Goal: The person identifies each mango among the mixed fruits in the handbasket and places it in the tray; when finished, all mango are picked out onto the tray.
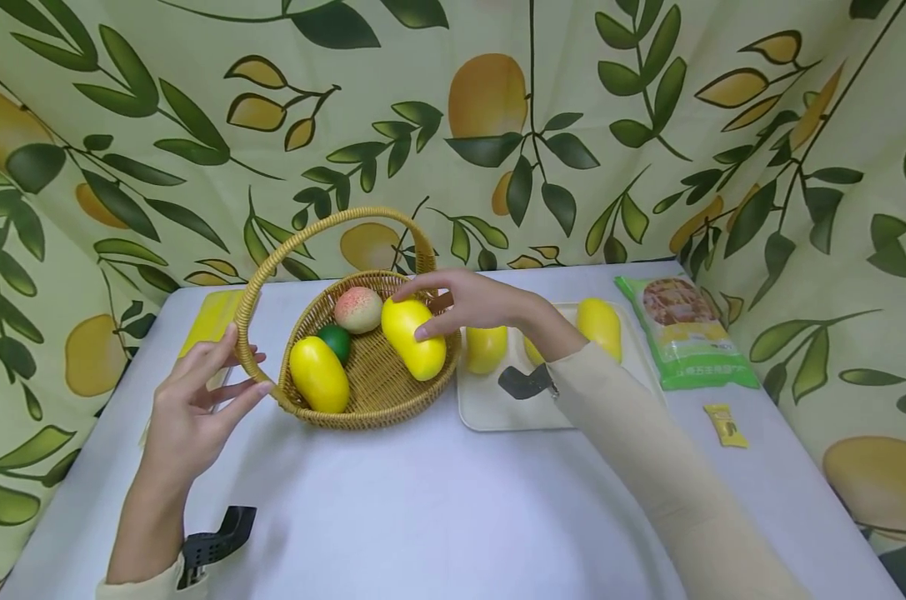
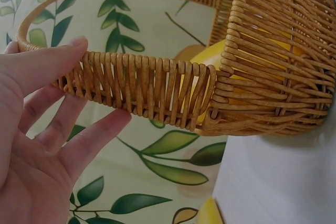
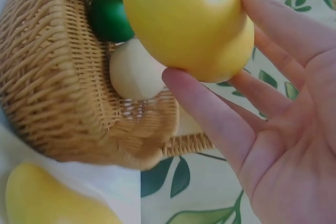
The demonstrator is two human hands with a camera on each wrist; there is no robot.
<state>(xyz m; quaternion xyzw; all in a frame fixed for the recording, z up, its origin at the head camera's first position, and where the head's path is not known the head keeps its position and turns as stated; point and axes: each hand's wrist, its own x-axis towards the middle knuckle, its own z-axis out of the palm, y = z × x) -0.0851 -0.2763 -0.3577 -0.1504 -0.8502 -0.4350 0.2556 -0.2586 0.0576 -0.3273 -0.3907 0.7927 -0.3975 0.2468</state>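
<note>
A wicker basket (image 1: 377, 417) with a tall hoop handle stands on the table, left of centre. My left hand (image 1: 197, 400) pinches the left foot of that handle (image 2: 142, 85) between thumb and fingers. Over the basket's right side, my right hand (image 1: 471, 304) grips a yellow mango (image 1: 411, 337); in the right wrist view the mango (image 3: 189, 19) sits between thumb and fingertips, above the basket. Inside the basket lie another yellow mango (image 1: 319, 375), a dark green fruit (image 1: 336, 342) partly hidden by it, and a pinkish-white peach (image 1: 358, 310).
Right of the basket, a cream tray (image 1: 513, 417) holds several yellow mangoes (image 1: 598, 325), partly behind my right forearm. Farther right lie a green-and-white food packet (image 1: 685, 333) and a small yellow wrapped sweet (image 1: 726, 426). A yellow flat item (image 1: 212, 317) lies behind my left hand.
</note>
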